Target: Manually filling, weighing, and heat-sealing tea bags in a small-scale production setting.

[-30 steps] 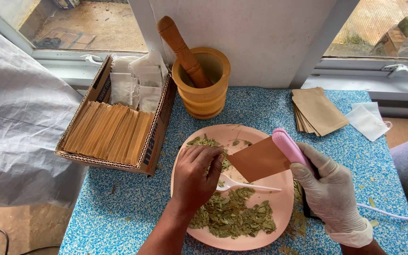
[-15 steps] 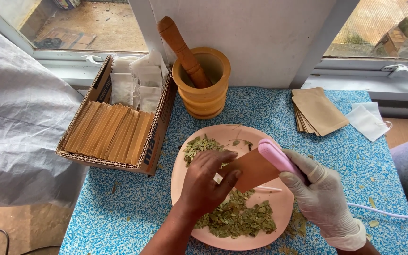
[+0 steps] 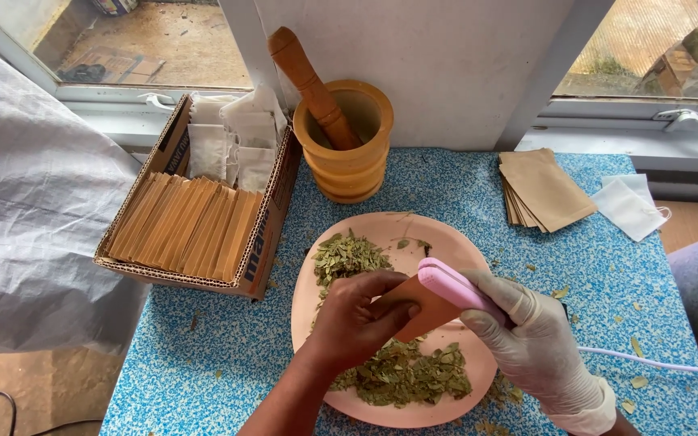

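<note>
My left hand (image 3: 357, 323) pinches a brown paper pouch (image 3: 423, 315) over the pink plate (image 3: 446, 408); my gloved right hand (image 3: 539, 339) grips a pink sealer (image 3: 454, 288) clamping it.

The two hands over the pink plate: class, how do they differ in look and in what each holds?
The left hand is bare, while the right hand wears a pale glove. The left hand pinches a small brown paper packet in its fingers; the right hand grips a pink handheld tool with a white cord, set against that packet's edge. Both hover above the pink plate of dried green leaves.
</note>
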